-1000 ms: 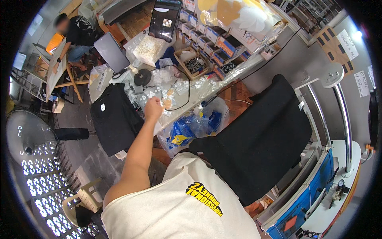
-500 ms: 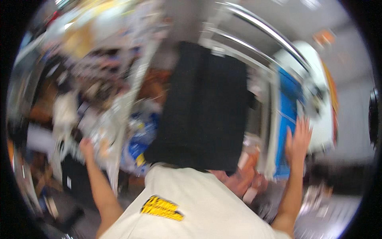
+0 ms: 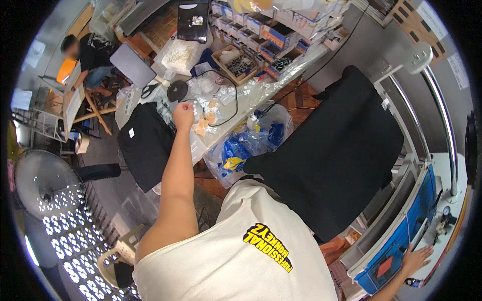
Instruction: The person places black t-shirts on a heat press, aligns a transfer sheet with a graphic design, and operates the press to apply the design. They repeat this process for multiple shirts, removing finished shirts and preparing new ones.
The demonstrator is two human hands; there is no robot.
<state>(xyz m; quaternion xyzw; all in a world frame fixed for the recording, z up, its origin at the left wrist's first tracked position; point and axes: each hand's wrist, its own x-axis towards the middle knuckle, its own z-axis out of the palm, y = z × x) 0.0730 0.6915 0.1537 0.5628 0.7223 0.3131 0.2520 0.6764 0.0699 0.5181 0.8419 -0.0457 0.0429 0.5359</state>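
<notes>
My left arm reaches out over the plastic-covered table (image 3: pixel 241 103). My left hand (image 3: pixel 184 116) is closed, fingers curled together, beside small peach-coloured pieces (image 3: pixel 205 123) and a round black object (image 3: pixel 177 91); what it holds, if anything, is hidden. Far to the right, my right hand (image 3: pixel 415 260) has its fingers spread at the side of a blue-and-white machine (image 3: pixel 391 251). Between my arms a large black cloth (image 3: pixel 331 150) lies spread over a flat support in front of my body. A folded black garment (image 3: pixel 143 143) hangs over the table's edge near my left forearm.
Scissors (image 3: pixel 148 91), a tablet (image 3: pixel 132 65) and a tray of small parts (image 3: pixel 236 62) are on the table. A clear bag (image 3: pixel 246 148) sits below it. A fan (image 3: pixel 47 183) stands left; another person (image 3: pixel 93 52) sits beyond. Metal rails (image 3: pixel 442 115) rise at right.
The view has swung left and sharpened. My left hand is now over the table beside the peach pieces. My right hand, fingers spread, stays by the blue machine, now lower in the picture.
</notes>
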